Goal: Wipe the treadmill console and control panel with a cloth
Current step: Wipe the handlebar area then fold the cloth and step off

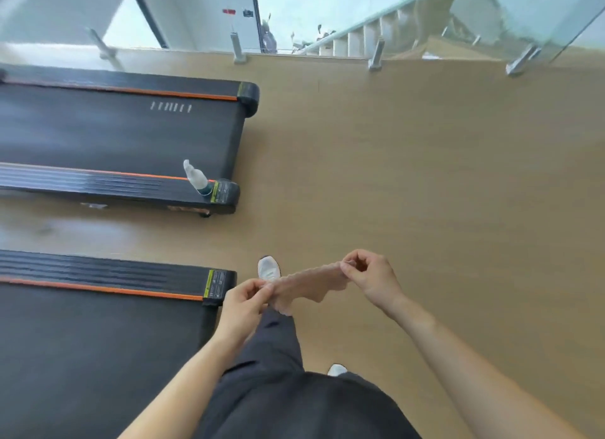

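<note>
A pale pink cloth [311, 283] is stretched between my two hands above the floor, in front of my legs. My left hand [244, 303] pinches its left end and my right hand [370, 275] pinches its right end, a little higher. The rear end of one black treadmill [98, 324] with an orange stripe lies at the lower left, beside my left hand. A second treadmill [124, 134] lies farther away at the upper left. No console or control panel is in view.
A clear spray bottle [196, 178] stands on the near side rail of the far treadmill. Tan floor [425, 177] spreads to the right. A glass railing with metal posts [376, 54] runs along the far edge, with stairs beyond. My white shoes show below the cloth.
</note>
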Demonstrator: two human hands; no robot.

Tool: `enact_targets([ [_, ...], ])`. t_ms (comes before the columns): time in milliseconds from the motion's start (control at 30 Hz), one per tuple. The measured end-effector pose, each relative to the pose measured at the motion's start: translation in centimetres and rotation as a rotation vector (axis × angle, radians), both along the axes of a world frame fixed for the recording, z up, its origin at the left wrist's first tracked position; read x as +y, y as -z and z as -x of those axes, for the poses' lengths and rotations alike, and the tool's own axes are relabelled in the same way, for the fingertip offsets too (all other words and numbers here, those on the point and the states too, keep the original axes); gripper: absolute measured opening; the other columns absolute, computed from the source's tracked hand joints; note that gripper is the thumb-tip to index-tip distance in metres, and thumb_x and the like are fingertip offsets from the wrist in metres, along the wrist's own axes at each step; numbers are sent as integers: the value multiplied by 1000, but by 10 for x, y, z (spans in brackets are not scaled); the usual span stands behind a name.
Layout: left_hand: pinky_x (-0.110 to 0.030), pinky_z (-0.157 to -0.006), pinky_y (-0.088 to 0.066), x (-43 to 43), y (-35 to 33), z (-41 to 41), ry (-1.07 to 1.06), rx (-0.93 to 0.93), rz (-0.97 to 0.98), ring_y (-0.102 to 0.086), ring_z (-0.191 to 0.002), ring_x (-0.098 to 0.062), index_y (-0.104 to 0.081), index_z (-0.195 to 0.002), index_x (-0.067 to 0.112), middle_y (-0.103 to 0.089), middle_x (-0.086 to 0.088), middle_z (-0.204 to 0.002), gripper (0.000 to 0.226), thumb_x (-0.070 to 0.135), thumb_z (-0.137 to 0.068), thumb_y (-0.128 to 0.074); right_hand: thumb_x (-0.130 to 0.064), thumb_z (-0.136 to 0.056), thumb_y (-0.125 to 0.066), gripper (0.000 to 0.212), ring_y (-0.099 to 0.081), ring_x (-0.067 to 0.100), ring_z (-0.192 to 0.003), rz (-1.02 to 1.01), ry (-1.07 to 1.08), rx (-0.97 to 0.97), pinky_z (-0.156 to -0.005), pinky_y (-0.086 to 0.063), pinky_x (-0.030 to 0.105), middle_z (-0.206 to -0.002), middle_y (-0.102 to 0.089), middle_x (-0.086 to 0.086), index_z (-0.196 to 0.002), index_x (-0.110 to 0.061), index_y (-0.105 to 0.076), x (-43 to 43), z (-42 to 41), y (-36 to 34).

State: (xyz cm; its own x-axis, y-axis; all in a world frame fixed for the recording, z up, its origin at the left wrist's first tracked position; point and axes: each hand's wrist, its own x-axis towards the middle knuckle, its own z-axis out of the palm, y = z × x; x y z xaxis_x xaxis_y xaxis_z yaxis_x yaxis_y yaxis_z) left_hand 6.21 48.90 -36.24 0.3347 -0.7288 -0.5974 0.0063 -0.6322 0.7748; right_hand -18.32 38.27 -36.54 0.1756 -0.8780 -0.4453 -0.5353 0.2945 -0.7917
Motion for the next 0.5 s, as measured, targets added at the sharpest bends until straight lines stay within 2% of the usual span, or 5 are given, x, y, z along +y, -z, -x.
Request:
enact_targets([
  [100,-22,-73,-56,-55,22,-46,-112,64,-29,-68,-84,-12,-76,-98,6,-77,-9,-96,15,17,-99,-65,-17,-91,-72,11,-56,8,-69,26,-96,90,-66,-46,21,-72,-64,-8,-80,-14,-69,-62,-60,11],
  [200,-26,-73,-57,-114,42,-102,-215,128,-54,-68,-87,-17,-76,-97,9,-77,-10,-97,15,19,-99,-65,-19,-92,-71,10,-58,8,-73,19,-192,202,-62,-42,13,-77,-66,-7,-83,-17,-70,-118,-126,19],
  [333,-28,-74,-54,-181,56,-183,-364,162,-22,-64,-85,-19,-75,-94,8,-73,-6,-89,13,15,-98,-66,-18,-93,-68,9,-60,15,-78,-46,-326,256,-70,-47,25,-83,-69,2,-86,-12,-70,-191,-216,20],
  [500,-29,-74,-49,-235,70,-278,-602,124,-14,-57,-82,-19,-75,-90,11,-69,-6,-86,11,14,-97,-66,-14,-92,-67,7,-60,15,-78,21,-579,310,-71,-48,27,-83,-68,0,-87,-16,-70,-293,-338,19],
])
